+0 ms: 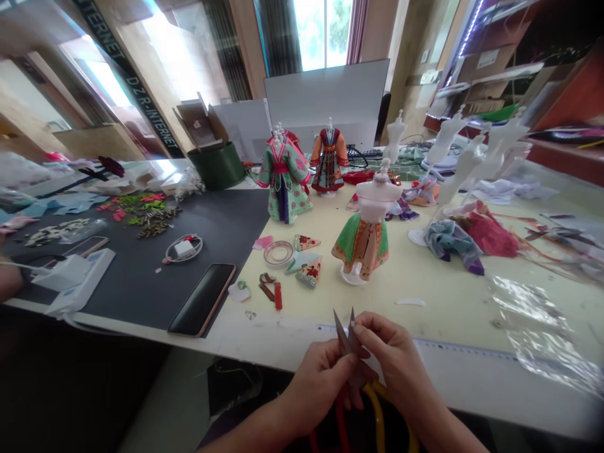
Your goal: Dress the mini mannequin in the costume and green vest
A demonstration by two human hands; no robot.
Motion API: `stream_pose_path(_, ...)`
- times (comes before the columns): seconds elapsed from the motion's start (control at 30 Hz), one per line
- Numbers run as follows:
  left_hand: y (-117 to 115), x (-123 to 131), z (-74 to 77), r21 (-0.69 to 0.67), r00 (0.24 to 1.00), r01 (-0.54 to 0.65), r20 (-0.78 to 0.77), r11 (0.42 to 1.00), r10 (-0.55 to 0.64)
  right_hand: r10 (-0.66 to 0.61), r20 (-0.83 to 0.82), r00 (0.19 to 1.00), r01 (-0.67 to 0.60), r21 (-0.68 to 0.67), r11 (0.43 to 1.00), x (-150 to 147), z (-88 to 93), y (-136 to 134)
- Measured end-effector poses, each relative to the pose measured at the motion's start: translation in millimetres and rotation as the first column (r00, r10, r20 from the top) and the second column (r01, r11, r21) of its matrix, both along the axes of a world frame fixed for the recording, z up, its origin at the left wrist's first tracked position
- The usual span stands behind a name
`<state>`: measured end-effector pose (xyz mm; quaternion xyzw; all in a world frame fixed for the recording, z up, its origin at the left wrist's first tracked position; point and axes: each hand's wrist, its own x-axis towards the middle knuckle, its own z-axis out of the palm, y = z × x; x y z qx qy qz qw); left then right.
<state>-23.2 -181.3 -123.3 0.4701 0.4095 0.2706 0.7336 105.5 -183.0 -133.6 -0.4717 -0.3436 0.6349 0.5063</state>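
Two colours on this long tabletop (pixel 434 314), dark grey left and cream right. Gripping steel-bladed scissors (pixel 341 332), tips apart, over the near edge in the left hand (pixel 321 374); pinching something tiny (pixel 353 323) by one tip with the right hand (pixel 391 345), too small to tell what. Got a white mannequin (pixel 374 201) in a green-and-tan skirt (pixel 348 239) just beyond, and a big white-backed monitor (pixel 325 97) before the bright curtained window (pixel 309 34)

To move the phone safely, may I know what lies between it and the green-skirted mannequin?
The head view shows there a tape roll, a white scrap, a patterned strip, a red piece and flowered fabric pieces.
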Motion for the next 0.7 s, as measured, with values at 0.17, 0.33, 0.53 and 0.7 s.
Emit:
stream_pose_path(0.17, 1.4, 0.7, 0.2, -0.006, 1.000, 0.002, 0.006, 1.000, -0.002, 0.007, -0.003, 1.000, -0.007, 0.007, 1.000, 0.8, -2.0, 0.2)
stream_pose_path(0.33, 1.9, 0.5, -0.2, 0.008, 1.000, -0.001, 0.006, 1.000, 0.001, 0.006, 0.014, 1.000, -0.006, 0.011, 1.000, 1.6, -3.4, 1.0)
stream_pose_path(0.53, 1.4, -1.1, -3.8, 0.013, 1.000, 0.002, -0.007, 1.000, -0.002, -0.004, 0.022, 1.000, 0.005, -0.019, 1.000, 0.3, -0.8, -0.1)
stream_pose_path(0.7, 8.2, -5.9, -4.1, -0.002, 0.999, 0.015, -0.050, 1.000, -0.015, 0.021, 0.185, 0.983, -0.039, 0.095, 0.995, 7.5, -2.1, -0.1)
